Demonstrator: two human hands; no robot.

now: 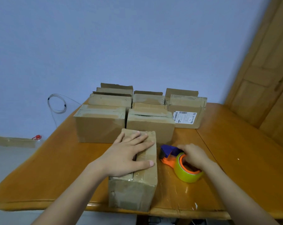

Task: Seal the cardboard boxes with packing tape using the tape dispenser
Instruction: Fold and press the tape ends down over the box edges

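- Nearest, one cardboard box (137, 189) stands at the front edge of the bench (235, 143). Its long side runs away from the camera, and clear tape lies along its top seam.
- One left hand (129, 153) rests flat, palm down, on the top of that box. The fingers are straight and spread, pointing toward the far end, and the thumb is stretched out across the taped seam. It presses rather than grasps.
- One right hand (194, 155) grips the tape dispenser (170, 157), its fingers curled into the hub of the yellow-green tape roll (186, 175).
- That single dispenser has an orange frame and a dark blue head. It lies on the bench just beside the near box, on its right, apart from it.
- Behind, more boxes (100, 125) stand packed together in three columns.
- Three front ones show plainly; the rows behind overlap, so I cannot tell the full count. Several at the back have raised flaps.
- One white shipping label (184, 117) sits on the front box of the right column.
- One coiled cable (57, 103) hangs on the blue wall to the left.
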